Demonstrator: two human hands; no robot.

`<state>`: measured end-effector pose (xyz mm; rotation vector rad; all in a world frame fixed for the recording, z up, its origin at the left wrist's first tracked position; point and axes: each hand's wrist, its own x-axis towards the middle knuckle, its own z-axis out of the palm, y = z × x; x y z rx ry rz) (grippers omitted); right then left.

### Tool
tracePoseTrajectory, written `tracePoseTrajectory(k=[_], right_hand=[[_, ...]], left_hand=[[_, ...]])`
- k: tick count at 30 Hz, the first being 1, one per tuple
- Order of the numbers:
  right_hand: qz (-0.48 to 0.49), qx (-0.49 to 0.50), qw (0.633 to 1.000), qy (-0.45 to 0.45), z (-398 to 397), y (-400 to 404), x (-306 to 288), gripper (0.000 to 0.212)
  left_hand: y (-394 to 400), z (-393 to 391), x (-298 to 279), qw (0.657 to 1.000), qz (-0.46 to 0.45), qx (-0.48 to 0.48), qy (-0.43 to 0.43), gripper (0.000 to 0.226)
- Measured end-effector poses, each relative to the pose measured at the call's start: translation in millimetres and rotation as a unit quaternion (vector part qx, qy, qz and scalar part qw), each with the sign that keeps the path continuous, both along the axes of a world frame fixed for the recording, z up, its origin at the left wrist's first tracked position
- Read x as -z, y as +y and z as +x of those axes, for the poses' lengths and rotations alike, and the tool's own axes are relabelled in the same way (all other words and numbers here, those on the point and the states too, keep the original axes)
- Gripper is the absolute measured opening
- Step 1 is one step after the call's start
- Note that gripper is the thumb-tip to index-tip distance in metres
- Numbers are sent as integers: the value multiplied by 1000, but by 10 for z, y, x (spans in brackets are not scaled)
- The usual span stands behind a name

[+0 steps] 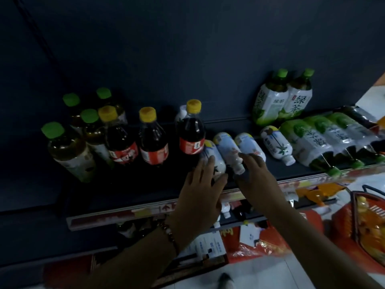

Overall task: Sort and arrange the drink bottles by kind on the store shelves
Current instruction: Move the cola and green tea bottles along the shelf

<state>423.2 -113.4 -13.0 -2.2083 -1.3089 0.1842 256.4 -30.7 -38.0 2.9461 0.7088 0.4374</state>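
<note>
Left hand rests flat on one lying white coconut-drink bottle, right hand loosely over its neighbour; smooth, rollable, likely slippery—grip mid-body.

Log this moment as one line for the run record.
stage: sorting | left hand: on lying white bottle | right hand: on next white bottles | colas: upright | shelf: partly sorted

Head view looks steeply down, close over the dark shelf.
</note>
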Motion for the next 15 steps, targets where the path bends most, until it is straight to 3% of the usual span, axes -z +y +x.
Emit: tracePoseTrajectory(k=[5, 15], right_hand=[[-17, -38, 999, 29, 160, 152, 153, 69], [-5, -105, 993, 48, 412, 190, 142, 66]], left_hand=[[-106, 390, 197, 997, -26, -73, 5, 85], [-88, 647, 349, 985, -86, -152, -1, 71]])
